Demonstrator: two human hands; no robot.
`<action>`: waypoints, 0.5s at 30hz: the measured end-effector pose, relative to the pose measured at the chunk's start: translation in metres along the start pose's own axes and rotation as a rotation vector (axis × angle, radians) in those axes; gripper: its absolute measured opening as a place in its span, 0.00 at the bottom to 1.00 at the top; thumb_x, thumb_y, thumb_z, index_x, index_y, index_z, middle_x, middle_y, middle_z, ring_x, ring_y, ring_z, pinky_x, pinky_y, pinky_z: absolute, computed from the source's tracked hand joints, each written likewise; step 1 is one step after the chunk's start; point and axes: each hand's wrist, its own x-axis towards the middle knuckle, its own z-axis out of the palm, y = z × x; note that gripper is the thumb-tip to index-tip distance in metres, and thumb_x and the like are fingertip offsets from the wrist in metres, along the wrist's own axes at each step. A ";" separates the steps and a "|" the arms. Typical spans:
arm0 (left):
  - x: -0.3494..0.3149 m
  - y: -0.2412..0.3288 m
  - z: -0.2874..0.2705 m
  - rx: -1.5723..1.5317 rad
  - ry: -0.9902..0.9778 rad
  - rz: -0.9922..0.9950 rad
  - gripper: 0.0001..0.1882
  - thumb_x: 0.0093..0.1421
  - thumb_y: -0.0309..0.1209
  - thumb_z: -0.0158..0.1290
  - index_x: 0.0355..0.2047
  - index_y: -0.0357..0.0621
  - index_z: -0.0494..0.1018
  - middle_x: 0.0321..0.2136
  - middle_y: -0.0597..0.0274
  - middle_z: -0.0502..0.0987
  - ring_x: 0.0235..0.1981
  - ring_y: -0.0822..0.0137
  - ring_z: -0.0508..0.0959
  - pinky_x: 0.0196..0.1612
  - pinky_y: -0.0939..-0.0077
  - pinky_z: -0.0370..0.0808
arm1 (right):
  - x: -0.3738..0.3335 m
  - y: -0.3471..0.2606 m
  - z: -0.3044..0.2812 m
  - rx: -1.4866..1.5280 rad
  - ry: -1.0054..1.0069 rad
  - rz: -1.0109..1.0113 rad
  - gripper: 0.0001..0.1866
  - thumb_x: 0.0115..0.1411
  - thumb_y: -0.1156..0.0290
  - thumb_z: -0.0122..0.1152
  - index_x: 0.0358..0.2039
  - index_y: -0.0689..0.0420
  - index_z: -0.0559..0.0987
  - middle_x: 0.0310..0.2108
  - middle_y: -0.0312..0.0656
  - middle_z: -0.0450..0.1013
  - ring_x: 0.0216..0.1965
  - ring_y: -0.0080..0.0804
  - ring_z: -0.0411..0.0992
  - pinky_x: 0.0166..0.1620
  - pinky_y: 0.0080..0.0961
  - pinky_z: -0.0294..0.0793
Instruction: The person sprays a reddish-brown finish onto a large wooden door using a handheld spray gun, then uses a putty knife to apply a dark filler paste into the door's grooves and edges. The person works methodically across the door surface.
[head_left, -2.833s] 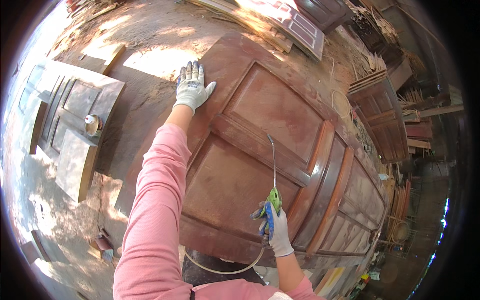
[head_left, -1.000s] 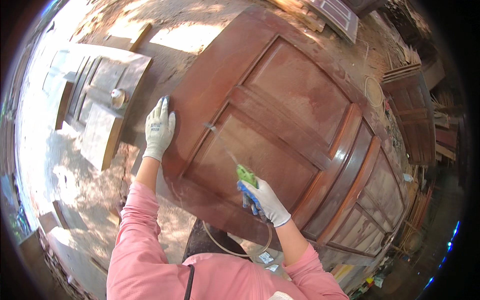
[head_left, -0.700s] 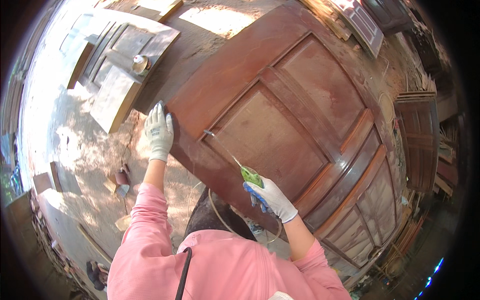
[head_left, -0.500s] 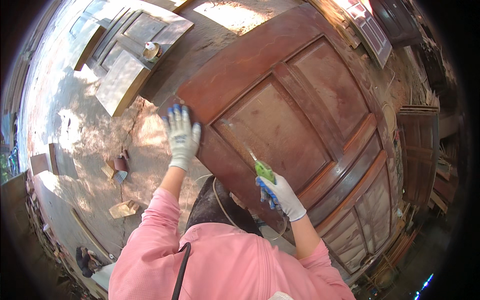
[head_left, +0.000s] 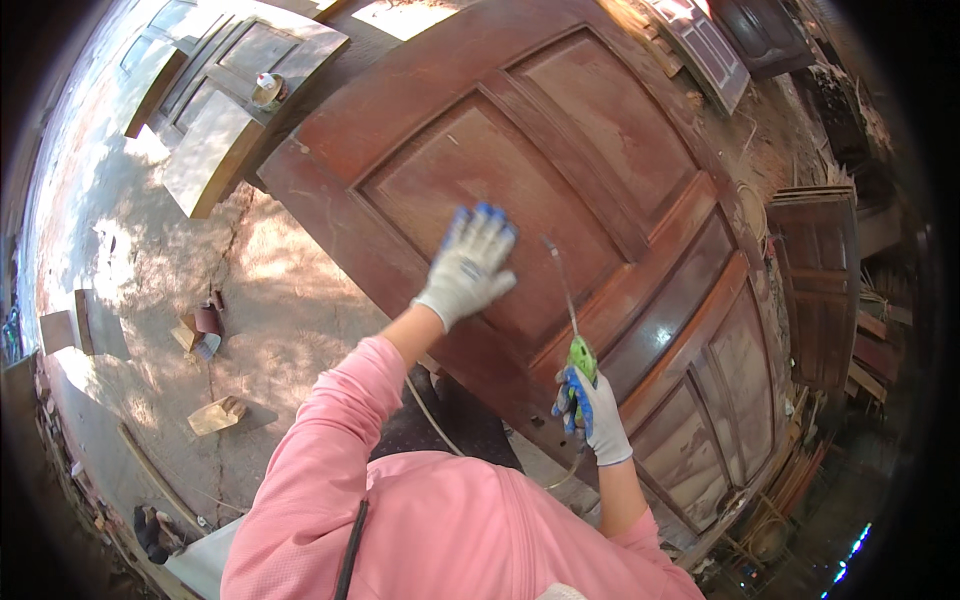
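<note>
A reddish-brown panelled door [head_left: 345, 135] lies before me, dusty in its recessed panels. Over one of those panels is my left hand [head_left: 466, 265], in a white glove with blue fingertips. Its fingers are stretched out and a little blurred; whether the palm touches the wood I cannot tell. My right hand [head_left: 600, 412], gloved alike, is wrapped round the green handle of an air blow gun [head_left: 581, 357]. The gun's long thin nozzle points away from me across the door. A pale hose [head_left: 430, 408] runs below the door's near edge.
Another panelled door [head_left: 250, 45] lies at the upper left, with an open can [head_left: 268, 93] on it. Wood offcuts [head_left: 217, 415] and a brown roll [head_left: 208, 320] lie on the ground at left. More doors [head_left: 815, 285] stand at the right.
My left hand has moved right, from the door's left edge onto the panel. The blow gun has shifted right and nearer in my right hand. The view has shifted slightly.
</note>
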 end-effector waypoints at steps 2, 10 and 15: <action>-0.010 0.040 0.023 -0.094 -0.058 0.368 0.38 0.64 0.53 0.53 0.69 0.48 0.64 0.72 0.50 0.60 0.74 0.47 0.55 0.76 0.45 0.44 | -0.014 0.006 -0.019 -0.055 -0.041 0.048 0.16 0.72 0.55 0.57 0.41 0.57 0.77 0.19 0.36 0.73 0.17 0.25 0.74 0.15 0.17 0.66; 0.082 -0.017 0.030 0.277 0.384 -0.398 0.33 0.68 0.51 0.46 0.66 0.43 0.66 0.71 0.46 0.61 0.74 0.42 0.55 0.75 0.41 0.43 | -0.038 0.049 -0.081 -0.130 -0.055 0.032 0.17 0.70 0.54 0.59 0.42 0.56 0.78 0.20 0.35 0.73 0.16 0.20 0.71 0.15 0.17 0.63; 0.083 0.079 0.051 0.103 0.113 0.093 0.32 0.68 0.50 0.47 0.67 0.46 0.65 0.71 0.48 0.61 0.73 0.45 0.57 0.75 0.44 0.47 | -0.028 0.045 -0.095 0.064 -0.002 -0.022 0.17 0.70 0.55 0.60 0.42 0.58 0.77 0.21 0.36 0.73 0.17 0.21 0.72 0.15 0.18 0.65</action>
